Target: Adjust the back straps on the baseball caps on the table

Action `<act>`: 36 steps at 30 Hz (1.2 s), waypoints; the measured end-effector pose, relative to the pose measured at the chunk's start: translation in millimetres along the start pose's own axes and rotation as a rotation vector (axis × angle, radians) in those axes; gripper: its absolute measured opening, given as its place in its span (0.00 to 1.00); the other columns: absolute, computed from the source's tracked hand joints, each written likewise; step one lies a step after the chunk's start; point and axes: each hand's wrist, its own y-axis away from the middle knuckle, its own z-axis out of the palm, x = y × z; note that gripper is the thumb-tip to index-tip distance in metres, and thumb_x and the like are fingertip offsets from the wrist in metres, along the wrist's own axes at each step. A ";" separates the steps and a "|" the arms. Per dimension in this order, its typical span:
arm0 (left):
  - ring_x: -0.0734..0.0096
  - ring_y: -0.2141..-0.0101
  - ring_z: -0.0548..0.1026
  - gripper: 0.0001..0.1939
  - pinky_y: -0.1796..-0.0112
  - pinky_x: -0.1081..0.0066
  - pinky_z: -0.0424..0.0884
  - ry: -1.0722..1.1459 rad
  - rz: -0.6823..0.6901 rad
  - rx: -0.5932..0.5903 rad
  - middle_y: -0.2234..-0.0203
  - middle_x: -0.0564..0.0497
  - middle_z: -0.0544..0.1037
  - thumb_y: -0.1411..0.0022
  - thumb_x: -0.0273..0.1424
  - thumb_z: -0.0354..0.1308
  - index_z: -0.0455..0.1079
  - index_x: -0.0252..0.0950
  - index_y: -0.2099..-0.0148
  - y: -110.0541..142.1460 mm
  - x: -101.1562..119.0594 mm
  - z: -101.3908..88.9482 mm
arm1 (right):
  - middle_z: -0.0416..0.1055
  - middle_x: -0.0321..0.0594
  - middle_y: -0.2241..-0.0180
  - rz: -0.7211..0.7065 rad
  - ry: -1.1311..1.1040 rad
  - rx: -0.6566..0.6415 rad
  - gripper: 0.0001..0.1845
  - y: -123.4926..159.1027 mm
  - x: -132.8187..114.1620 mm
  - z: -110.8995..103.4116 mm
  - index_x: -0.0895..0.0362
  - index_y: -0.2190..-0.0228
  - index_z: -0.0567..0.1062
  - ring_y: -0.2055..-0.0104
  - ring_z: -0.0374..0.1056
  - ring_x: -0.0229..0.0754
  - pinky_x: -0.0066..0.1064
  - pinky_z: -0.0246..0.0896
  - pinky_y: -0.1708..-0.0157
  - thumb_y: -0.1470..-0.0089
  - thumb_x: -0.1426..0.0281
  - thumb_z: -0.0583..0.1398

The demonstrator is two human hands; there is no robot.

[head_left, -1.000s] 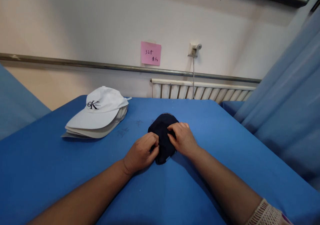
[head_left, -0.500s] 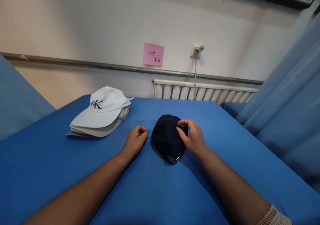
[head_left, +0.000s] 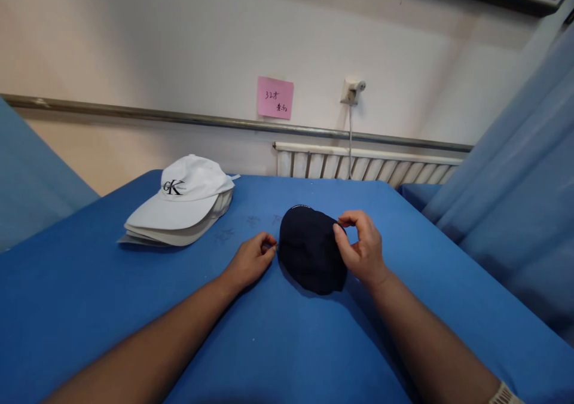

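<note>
A dark navy cap [head_left: 311, 251] lies folded into a rounded shape on the blue-covered bed in front of me. My right hand [head_left: 362, 245] pinches its upper right edge between thumb and fingers. At the cap's left edge is my left hand [head_left: 256, 259], fingers curled and thumb pressed to them, apparently gripping the rim; the exact contact is partly hidden. To the left stands a stack of light caps, with a white cap [head_left: 192, 180] bearing black "CK" letters on top and grey brims [head_left: 179, 236] showing underneath.
The blue bed surface [head_left: 251, 344] has faint dark marks beyond my left hand. Behind it are a white radiator [head_left: 323, 162], a metal rail [head_left: 201, 120], a pink note [head_left: 275, 98] and a wall socket with a plug [head_left: 352, 91]. Blue curtains [head_left: 520, 213] hang at both sides.
The navy cap has shifted right and turned, spreading wider. Both hands have moved right along with it. The stack of light caps has stayed put.
</note>
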 end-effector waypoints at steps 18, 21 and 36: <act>0.52 0.50 0.74 0.22 0.51 0.64 0.68 0.251 -0.235 0.124 0.53 0.36 0.78 0.52 0.34 0.67 0.72 0.31 0.54 -135.7 2.5 24.9 | 0.69 0.34 0.74 0.714 -0.326 0.244 0.10 11.2 79.6 25.3 0.57 0.69 0.71 0.71 0.66 0.38 0.33 0.64 0.65 0.49 0.63 0.60; 0.53 0.56 0.77 0.22 0.58 0.65 0.70 0.302 -0.262 0.073 0.61 0.37 0.80 0.54 0.36 0.68 0.73 0.30 0.57 -152.5 5.8 30.2 | 0.69 0.34 0.76 0.752 -0.358 0.229 0.10 11.0 84.8 27.3 0.56 0.70 0.71 0.71 0.67 0.39 0.33 0.64 0.66 0.51 0.62 0.60; 0.75 0.82 0.71 0.11 0.81 0.77 0.65 0.745 -0.451 -0.461 0.80 0.50 0.76 0.50 0.35 0.69 0.76 0.32 0.70 -32.4 7.3 -31.0 | 0.68 0.34 0.76 0.737 -0.372 0.222 0.12 2.4 86.5 18.2 0.56 0.72 0.70 0.72 0.66 0.39 0.32 0.63 0.68 0.54 0.61 0.61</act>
